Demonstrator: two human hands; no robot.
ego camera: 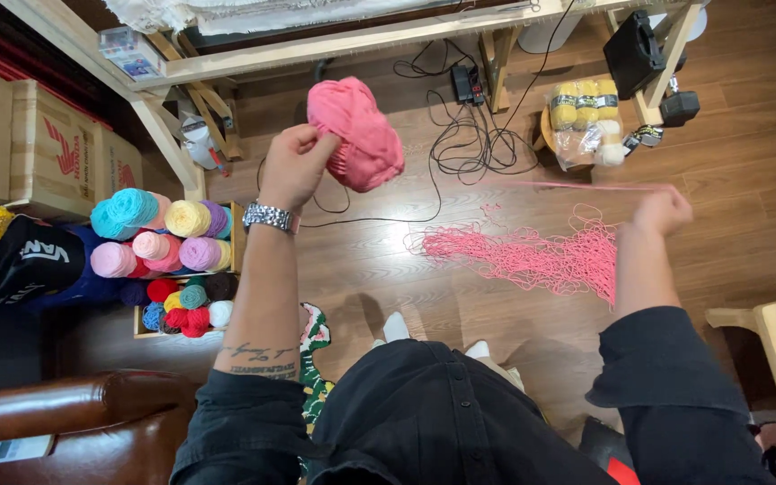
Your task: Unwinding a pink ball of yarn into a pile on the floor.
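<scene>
My left hand [296, 163], with a metal watch on the wrist, holds up a pink yarn skein [358, 133] above the wooden floor. From the skein a thin pink strand [577, 186] stretches right to my right hand [663, 211], which pinches it. Below that strand a loose tangle of pulled-out pink yarn [532, 251] lies spread on the floor. Both arms wear rolled black sleeves.
A wooden crate of several coloured yarn skeins [172, 260] stands at the left, beside cardboard boxes [47, 148]. A wooden frame [334, 40], black cables [469, 144] and a bag of yellow yarn [586, 121] lie ahead. A brown leather armrest [74, 409] is at lower left.
</scene>
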